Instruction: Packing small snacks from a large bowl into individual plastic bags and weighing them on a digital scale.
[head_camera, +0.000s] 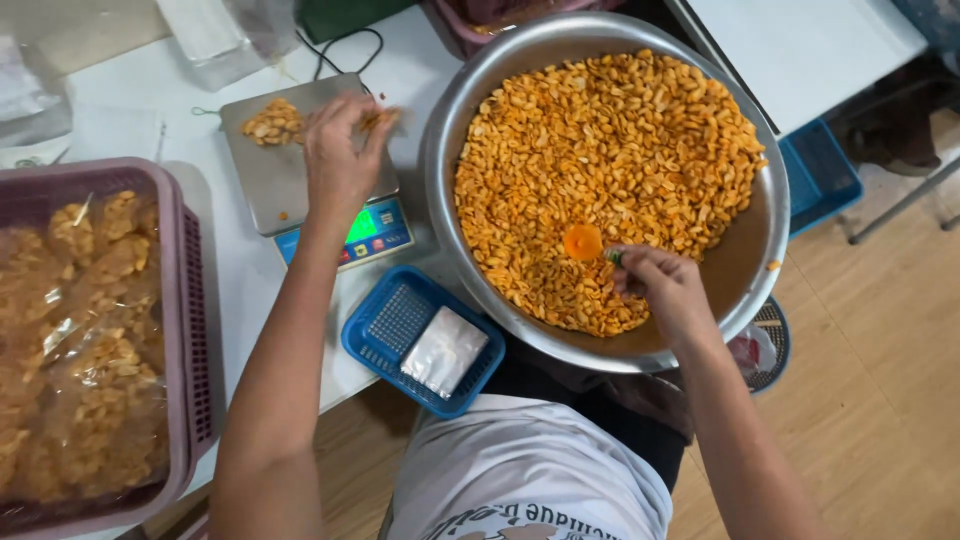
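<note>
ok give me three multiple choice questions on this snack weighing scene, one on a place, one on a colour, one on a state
1. Where does the small pile of nuts lie?
A. on the metal pan of the scale
B. in the blue basket
C. on the floor

2. What colour is the small scoop by the right hand?
A. green
B. orange
C. white

3. What is the left hand doing?
A. resting flat and empty on the table
B. pinching a few nuts over the scale
C. gripping the rim of the bowl

Answers:
1. A, the pile sits at the far left corner of the scale's pan.
2. B, the scoop is orange, over the nuts in the big metal bowl.
3. B, nuts show at its fingertips above the pan.
</note>
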